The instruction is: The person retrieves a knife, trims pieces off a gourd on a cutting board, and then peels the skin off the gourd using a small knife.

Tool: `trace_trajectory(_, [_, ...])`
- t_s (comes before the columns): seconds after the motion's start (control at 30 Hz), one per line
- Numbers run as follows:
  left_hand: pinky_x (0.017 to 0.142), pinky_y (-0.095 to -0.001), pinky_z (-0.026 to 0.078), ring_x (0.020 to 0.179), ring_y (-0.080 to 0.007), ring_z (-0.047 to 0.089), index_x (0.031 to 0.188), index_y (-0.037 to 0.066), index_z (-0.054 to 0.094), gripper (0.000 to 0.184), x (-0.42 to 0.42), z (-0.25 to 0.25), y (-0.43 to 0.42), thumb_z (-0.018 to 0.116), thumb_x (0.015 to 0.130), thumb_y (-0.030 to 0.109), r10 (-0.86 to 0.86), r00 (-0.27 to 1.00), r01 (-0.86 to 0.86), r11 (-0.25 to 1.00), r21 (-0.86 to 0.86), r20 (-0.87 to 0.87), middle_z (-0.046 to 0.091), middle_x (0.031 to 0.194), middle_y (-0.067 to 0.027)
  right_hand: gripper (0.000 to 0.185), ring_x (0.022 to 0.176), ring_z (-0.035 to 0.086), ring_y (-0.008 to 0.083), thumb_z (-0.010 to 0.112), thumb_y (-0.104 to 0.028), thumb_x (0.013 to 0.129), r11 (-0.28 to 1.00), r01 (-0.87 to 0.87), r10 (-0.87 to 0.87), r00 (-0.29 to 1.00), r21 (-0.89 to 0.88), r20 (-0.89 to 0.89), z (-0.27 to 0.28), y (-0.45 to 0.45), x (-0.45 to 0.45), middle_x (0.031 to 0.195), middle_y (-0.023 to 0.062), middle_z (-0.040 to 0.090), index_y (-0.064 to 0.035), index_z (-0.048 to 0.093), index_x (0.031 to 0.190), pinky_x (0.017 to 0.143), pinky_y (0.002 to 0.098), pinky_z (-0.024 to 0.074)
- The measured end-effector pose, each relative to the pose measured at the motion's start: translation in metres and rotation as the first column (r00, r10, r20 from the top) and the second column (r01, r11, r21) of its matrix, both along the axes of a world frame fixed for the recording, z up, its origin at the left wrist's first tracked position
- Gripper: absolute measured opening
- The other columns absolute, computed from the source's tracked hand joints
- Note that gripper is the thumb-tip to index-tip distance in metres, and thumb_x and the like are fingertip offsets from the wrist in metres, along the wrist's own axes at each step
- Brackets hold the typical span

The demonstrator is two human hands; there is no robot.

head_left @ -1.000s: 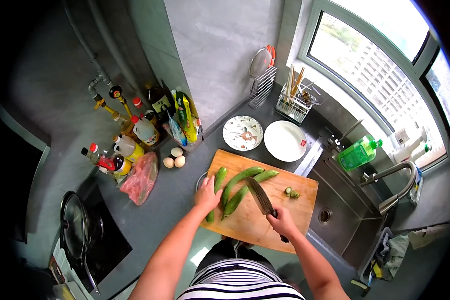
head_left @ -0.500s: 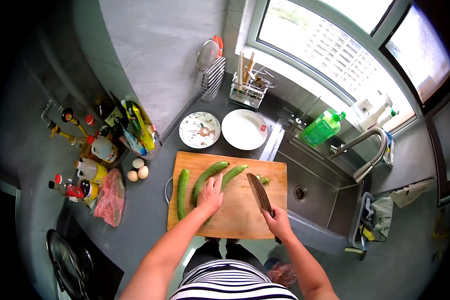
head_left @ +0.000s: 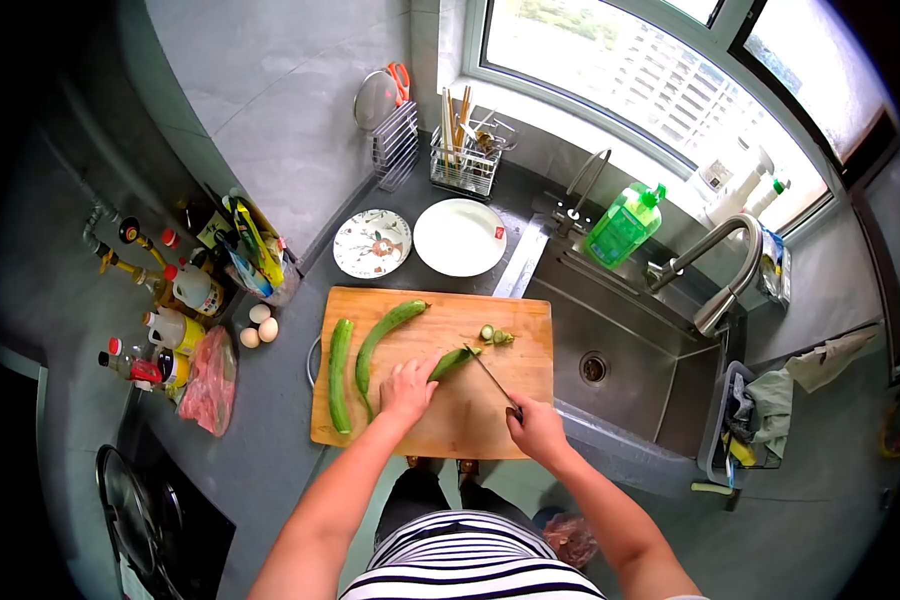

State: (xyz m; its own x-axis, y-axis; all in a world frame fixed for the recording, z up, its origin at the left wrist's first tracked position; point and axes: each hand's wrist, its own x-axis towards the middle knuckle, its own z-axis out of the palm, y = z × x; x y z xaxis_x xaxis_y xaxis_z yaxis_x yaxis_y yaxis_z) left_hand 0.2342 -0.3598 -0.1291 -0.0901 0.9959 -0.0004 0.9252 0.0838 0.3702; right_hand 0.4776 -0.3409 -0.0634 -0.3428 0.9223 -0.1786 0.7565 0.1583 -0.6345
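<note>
My left hand (head_left: 407, 392) is closed over the near end of a long green gourd (head_left: 454, 362), pressing it down on the wooden cutting board (head_left: 440, 430). In my right hand (head_left: 537, 428) is a kitchen knife (head_left: 493, 376), held by its handle. Its blade is seen nearly edge-on, and its tip end is at the gourd's far end. Two more gourds lie left of my left hand: a curved one (head_left: 370, 345) and a straighter one (head_left: 340, 375). Small cut-off pieces (head_left: 497, 336) sit beyond the knife.
Behind the board stand a patterned plate (head_left: 372, 244) and a white plate (head_left: 460, 237). The sink (head_left: 630, 385) with its faucet (head_left: 730, 270) is on the right. Eggs (head_left: 259, 325), a pink bag (head_left: 208, 385) and several bottles stand left. A wok lid (head_left: 135, 510) is at lower left.
My left hand has moved the held gourd nearer and away from the curved one, turning it slightly. The knife has swung from lying broadside to edge-on at the gourd's end. The view has shifted a little.
</note>
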Motion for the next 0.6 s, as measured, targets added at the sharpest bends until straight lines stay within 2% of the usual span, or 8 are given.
trace_trajectory(0.07, [0.073,-0.0414,0.051,0.091,-0.0282,0.058,0.133,0.029,0.048,0.059,0.003,-0.001,-0.001,0.070,0.078,0.025,0.010,0.999,-0.012,0.999,-0.043,-0.049,0.057,0.096,-0.0068,0.022,0.071,0.062,0.0387,0.057,-0.017,0.082,0.998,-0.037,0.036,0.999,0.052,0.023,-0.011,0.000,0.000,0.073,0.0165,0.064,-0.0156,0.064,0.103,0.065,0.0483,0.0494])
trace_trajectory(0.1, [0.072,-0.0413,0.051,0.091,-0.0278,0.058,0.133,0.030,0.049,0.058,0.003,-0.001,-0.001,0.069,0.078,0.025,0.018,0.999,-0.019,0.999,-0.035,-0.049,0.057,0.095,-0.0065,0.028,0.073,0.062,0.0389,0.057,-0.016,0.081,0.998,-0.057,0.056,0.995,0.012,0.082,-0.006,0.000,-0.002,0.077,0.0165,0.066,-0.0131,0.063,0.108,0.067,0.0482,0.0497])
trace_trajectory(0.23, [0.070,-0.0410,0.051,0.089,-0.0275,0.059,0.131,0.029,0.052,0.056,0.010,0.001,-0.002,0.070,0.078,0.025,0.021,0.999,-0.021,1.000,-0.005,-0.031,0.057,0.094,-0.0066,0.033,0.074,0.063,0.0395,0.057,-0.015,0.080,0.995,-0.082,0.084,0.996,-0.055,0.041,-0.014,0.004,0.002,0.079,0.0179,0.066,-0.0082,0.062,0.112,0.070,0.0484,0.0501])
trace_trajectory(0.33, [0.072,-0.0425,0.050,0.087,-0.0306,0.060,0.131,0.028,0.051,0.053,0.010,0.002,0.000,0.066,0.081,0.026,0.034,0.999,-0.036,0.997,-0.066,-0.037,0.057,0.097,-0.0086,0.028,0.079,0.063,0.0394,0.056,-0.015,0.081,0.994,-0.105,0.106,0.994,-0.030,0.034,-0.014,0.008,0.000,0.081,0.0191,0.066,-0.0073,0.062,0.107,0.071,0.0490,0.0500])
trace_trajectory(0.43, [0.072,-0.0420,0.050,0.086,-0.0312,0.061,0.130,0.027,0.053,0.051,0.009,-0.005,0.001,0.067,0.081,0.026,0.036,0.997,-0.039,0.998,-0.040,-0.066,0.057,0.098,-0.0090,0.021,0.083,0.062,0.0393,0.056,-0.015,0.081,0.985,-0.084,0.106,0.984,-0.152,0.144,-0.008,0.015,-0.012,0.083,0.0197,0.066,-0.0062,0.061,0.099,0.073,0.0495,0.0498])
trace_trajectory(0.53, [0.070,-0.0424,0.050,0.086,-0.0295,0.060,0.128,0.028,0.054,0.052,0.009,-0.008,0.001,0.070,0.078,0.025,0.046,0.995,-0.047,0.999,-0.003,-0.088,0.056,0.094,-0.0080,0.018,0.084,0.062,0.0400,0.057,-0.015,0.080,0.991,-0.075,0.092,0.984,-0.113,0.150,-0.029,0.022,-0.020,0.083,0.0206,0.065,-0.0062,0.059,0.095,0.072,0.0497,0.0499])
trace_trajectory(0.6, [0.072,-0.0424,0.051,0.087,-0.0304,0.061,0.131,0.028,0.052,0.055,0.008,-0.007,0.002,0.069,0.078,0.026,0.049,0.995,-0.053,0.998,-0.044,-0.091,0.057,0.097,-0.0085,0.017,0.082,0.062,0.0398,0.057,-0.015,0.080,0.991,-0.067,0.083,0.986,-0.113,0.142,-0.037,0.027,-0.023,0.081,0.0207,0.065,-0.0062,0.060,0.095,0.071,0.0492,0.0499])
